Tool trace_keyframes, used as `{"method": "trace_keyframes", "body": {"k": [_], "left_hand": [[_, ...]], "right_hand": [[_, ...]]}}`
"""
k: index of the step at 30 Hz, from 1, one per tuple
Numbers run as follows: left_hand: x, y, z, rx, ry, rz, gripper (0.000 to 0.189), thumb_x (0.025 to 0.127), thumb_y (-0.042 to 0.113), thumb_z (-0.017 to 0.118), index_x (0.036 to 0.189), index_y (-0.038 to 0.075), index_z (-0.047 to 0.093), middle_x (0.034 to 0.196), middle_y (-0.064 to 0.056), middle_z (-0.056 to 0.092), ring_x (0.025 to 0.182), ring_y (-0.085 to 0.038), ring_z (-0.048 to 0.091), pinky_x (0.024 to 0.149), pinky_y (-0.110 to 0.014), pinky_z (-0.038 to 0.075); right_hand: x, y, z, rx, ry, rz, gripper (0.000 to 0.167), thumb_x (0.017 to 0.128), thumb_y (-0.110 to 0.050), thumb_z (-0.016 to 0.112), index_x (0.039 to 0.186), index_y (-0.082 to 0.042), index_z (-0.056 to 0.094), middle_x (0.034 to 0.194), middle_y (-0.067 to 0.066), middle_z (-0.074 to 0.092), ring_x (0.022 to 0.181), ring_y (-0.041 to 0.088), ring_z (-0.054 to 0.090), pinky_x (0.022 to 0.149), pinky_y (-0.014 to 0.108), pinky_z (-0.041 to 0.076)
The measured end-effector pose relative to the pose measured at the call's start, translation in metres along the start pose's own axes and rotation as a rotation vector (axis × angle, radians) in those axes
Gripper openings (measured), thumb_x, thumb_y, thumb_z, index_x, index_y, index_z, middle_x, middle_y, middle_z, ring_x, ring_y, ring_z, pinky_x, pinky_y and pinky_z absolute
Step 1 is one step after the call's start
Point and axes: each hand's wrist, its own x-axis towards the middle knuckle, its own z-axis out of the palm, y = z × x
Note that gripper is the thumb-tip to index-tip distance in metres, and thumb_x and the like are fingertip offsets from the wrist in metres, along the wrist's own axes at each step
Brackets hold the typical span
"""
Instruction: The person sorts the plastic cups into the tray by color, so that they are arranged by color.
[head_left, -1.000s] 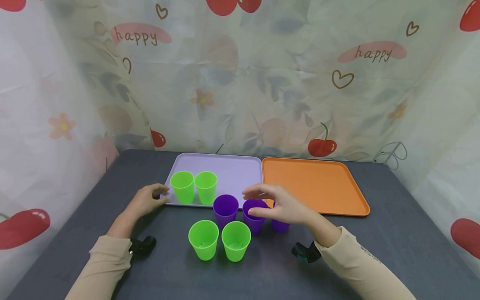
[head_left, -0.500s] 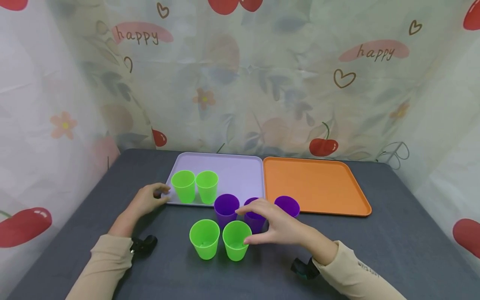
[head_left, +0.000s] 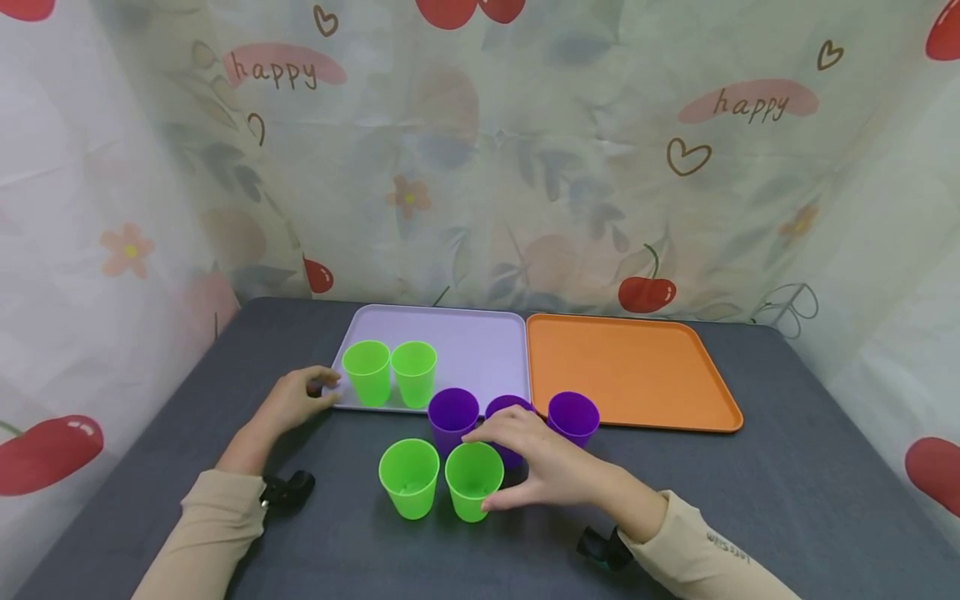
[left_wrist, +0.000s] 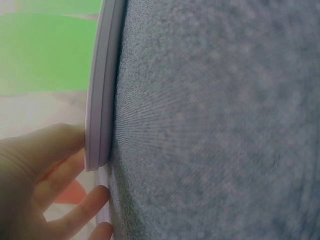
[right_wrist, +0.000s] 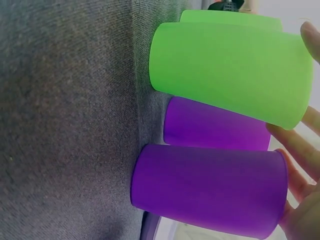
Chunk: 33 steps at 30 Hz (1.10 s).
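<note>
My left hand (head_left: 300, 396) holds the near left corner of the lavender tray (head_left: 480, 342), its thumb by the front edge and fingers along the side in the left wrist view. With thumb and fingers around the rim, my right hand (head_left: 543, 462) grips the right-hand green cup (head_left: 474, 487) of the front pair, which stands upright on the table. Beside it is another green cup (head_left: 408, 479). Behind stand three purple cups: one at left (head_left: 453, 417), one partly hidden by my right hand (head_left: 510, 406), and one at right (right_wrist: 210, 190).
Two green cups (head_left: 367, 371) stand side by side on the lavender tray's left part. An orange tray (head_left: 630, 367) adjoins it on the right. Dark grey cloth (head_left: 337, 550) covers the table. A printed curtain (head_left: 495, 167) hangs behind and at both sides.
My right hand has left the right-hand purple cup and moved left and nearer to the front green cup, closing around its rim. The left hand stays at the tray corner.
</note>
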Motion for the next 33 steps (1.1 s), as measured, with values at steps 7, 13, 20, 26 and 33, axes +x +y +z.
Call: {"method": "trace_keyframes", "body": {"k": [7,13,20,26,33], "left_hand": [[0.0,0.0,0.0,-0.007,0.007,0.013,0.034,0.087,0.015,0.063,0.115,-0.003,0.06,0.112,-0.023,0.063,0.103,-0.041,0.057,0.087,-0.052,0.046],[0.0,-0.001,0.001,-0.003,0.005,0.007,0.034,0.087,0.015,0.063,0.115,-0.002,0.06,0.112,-0.023,0.063,0.104,-0.04,0.057,0.086,-0.051,0.047],[0.0,0.0,0.001,0.005,0.013,-0.002,0.033,0.086,0.016,0.065,0.114,-0.002,0.061,0.111,-0.023,0.063,0.104,-0.041,0.058,0.086,-0.051,0.047],[-0.001,0.002,0.002,0.01,0.023,-0.001,0.033,0.086,0.016,0.065,0.113,-0.002,0.061,0.11,-0.023,0.064,0.105,-0.042,0.058,0.087,-0.052,0.047],[0.0,0.001,0.001,0.005,0.021,0.001,0.033,0.086,0.015,0.065,0.113,-0.002,0.061,0.11,-0.023,0.064,0.106,-0.043,0.058,0.087,-0.052,0.047]], "right_hand": [[0.0,0.0,0.002,-0.006,0.014,0.019,0.062,0.073,-0.044,0.076,0.124,-0.014,0.056,0.119,-0.006,0.061,0.116,0.015,0.046,0.097,0.038,0.039],[0.0,-0.002,0.0,0.009,0.031,0.036,0.062,0.072,-0.04,0.078,0.124,-0.014,0.057,0.118,-0.006,0.061,0.115,0.013,0.046,0.097,0.036,0.039],[0.002,-0.002,-0.006,0.015,0.062,0.012,0.062,0.072,-0.04,0.078,0.124,-0.014,0.057,0.116,-0.006,0.061,0.113,0.012,0.047,0.096,0.033,0.042],[0.006,-0.003,-0.015,0.05,0.101,-0.029,0.063,0.073,-0.037,0.079,0.123,-0.008,0.056,0.116,-0.002,0.062,0.11,0.012,0.054,0.095,0.03,0.045],[0.009,-0.007,-0.028,0.1,0.081,0.016,0.063,0.072,-0.031,0.08,0.125,-0.006,0.056,0.12,0.001,0.063,0.111,0.014,0.058,0.095,0.031,0.048]]}}
